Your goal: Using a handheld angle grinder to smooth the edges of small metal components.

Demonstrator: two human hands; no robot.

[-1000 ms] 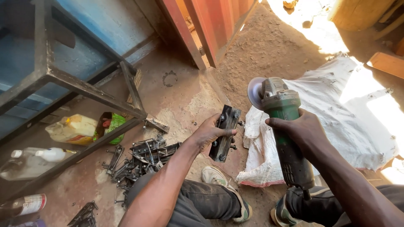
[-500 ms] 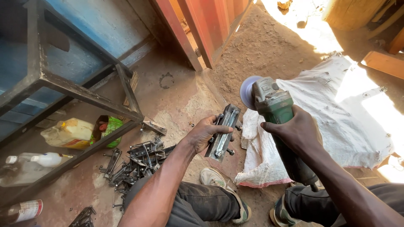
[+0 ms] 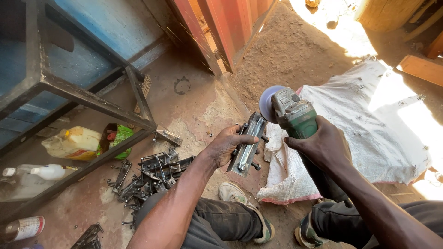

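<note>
Left hand (image 3: 227, 146) clamped round grey metal bolt latch (image 3: 248, 145), right hand (image 3: 323, 145) wrapped around green angle grinder (image 3: 291, 112), disc touching latch's upper end, white woven sack (image 3: 369, 124) beneath

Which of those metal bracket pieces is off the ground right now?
The metal bracket gripped in the left hand, beside the green grinder. The other brackets lie piled on the ground.

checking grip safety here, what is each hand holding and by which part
The left hand grips a long grey metal bracket around its middle. The right hand holds a green angle grinder by its body, behind the disc.
</note>
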